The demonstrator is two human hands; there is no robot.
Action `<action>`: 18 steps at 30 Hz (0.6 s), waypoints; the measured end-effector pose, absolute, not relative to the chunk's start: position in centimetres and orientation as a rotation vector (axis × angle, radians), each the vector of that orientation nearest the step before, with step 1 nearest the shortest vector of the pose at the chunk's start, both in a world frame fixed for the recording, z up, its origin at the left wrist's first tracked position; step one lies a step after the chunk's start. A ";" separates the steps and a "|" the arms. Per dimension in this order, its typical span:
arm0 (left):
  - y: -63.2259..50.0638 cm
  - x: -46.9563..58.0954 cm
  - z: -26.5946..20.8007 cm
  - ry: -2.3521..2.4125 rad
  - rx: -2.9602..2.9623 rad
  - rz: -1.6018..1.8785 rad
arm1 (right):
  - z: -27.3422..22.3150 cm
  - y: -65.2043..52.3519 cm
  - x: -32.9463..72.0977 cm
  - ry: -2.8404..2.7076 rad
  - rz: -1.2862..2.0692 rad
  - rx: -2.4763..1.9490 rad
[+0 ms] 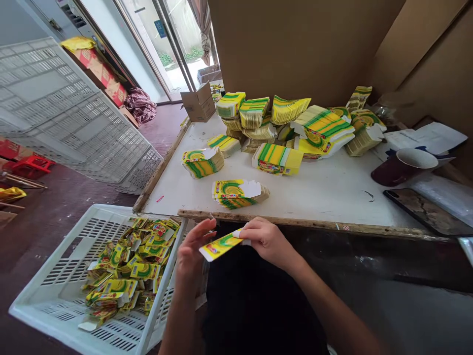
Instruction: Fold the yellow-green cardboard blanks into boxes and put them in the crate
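Note:
Between thumb and fingers, my right hand (268,241) pinches a yellow-and-green printed carton (223,245) by its white flap end, in front of the table edge. The carton looks flat and slants down to the left. My left hand (192,246) is beside its far end, fingers curved and apart, with nothing seen in it. Just beyond the hands, a small stack of flat cartons (238,194) lies near the table's front edge. Two more stacks of cartons, one to the left (203,162) and one to the right (278,159), stand behind it.
A white plastic crate (158,301) at lower left holds many small yellow cartons (148,268). Piled carton bundles (254,111) line the back of the white table (325,192). A dark mug (391,170) and a phone (428,209) are at right. Stacked grey crates (74,108) stand left.

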State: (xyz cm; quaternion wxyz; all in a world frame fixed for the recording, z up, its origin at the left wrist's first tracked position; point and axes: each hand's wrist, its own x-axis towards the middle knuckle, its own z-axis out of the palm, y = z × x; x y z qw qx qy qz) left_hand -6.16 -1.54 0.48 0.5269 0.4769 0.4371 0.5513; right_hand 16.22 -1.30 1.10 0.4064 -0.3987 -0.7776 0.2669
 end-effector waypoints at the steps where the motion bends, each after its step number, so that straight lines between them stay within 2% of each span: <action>1: -1.5 -6.7 1.1 0.996 1.206 1.252 | 1.5 -1.3 16.5 -2.048 0.583 -0.995; 4: -1.5 -6.8 2.4 0.966 1.483 0.860 | 2.5 -1.7 16.2 -2.241 0.384 -0.910; 7: -1.7 -5.0 2.4 1.023 1.652 0.587 | 2.9 -2.2 15.4 -2.309 0.378 -0.835; 9: -1.9 -3.7 1.8 1.141 1.660 0.636 | 2.5 -2.4 15.2 -2.181 0.458 -0.909; 13: -2.4 -2.4 0.6 1.358 1.664 0.855 | 0.7 -2.5 15.1 -1.572 0.746 -1.168; 18: -2.9 -1.7 -0.4 1.362 1.750 0.960 | 0.6 -2.6 14.2 -1.335 1.341 -0.973</action>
